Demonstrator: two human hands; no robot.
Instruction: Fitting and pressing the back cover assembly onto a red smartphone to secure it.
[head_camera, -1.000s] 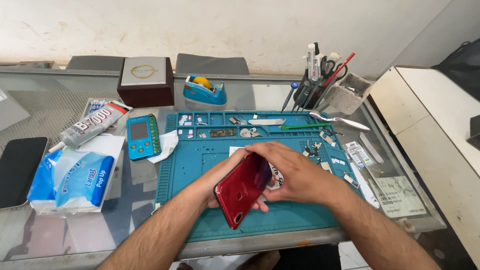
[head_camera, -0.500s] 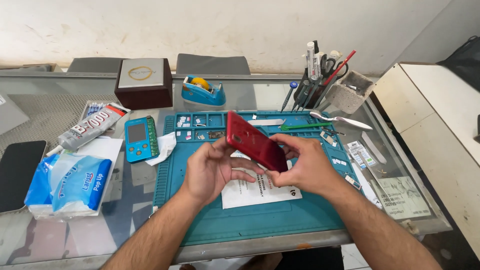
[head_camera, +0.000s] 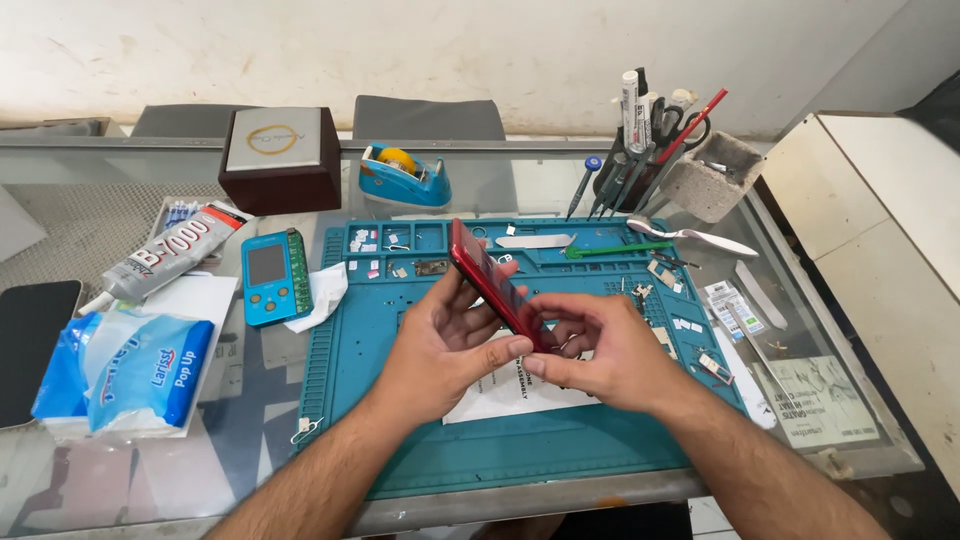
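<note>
While my left hand (head_camera: 440, 340) cradles the red phone (head_camera: 495, 285) on edge above the teal mat (head_camera: 400, 440), right hand (head_camera: 600, 350) pinches its lower end. Casing looks closed; small parts (head_camera: 690, 325) lie loose on mat, work seemingly unfinished.

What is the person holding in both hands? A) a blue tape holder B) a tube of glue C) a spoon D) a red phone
D: the left hand and right hand both grip a red phone, tilted on edge above the teal mat.
</note>
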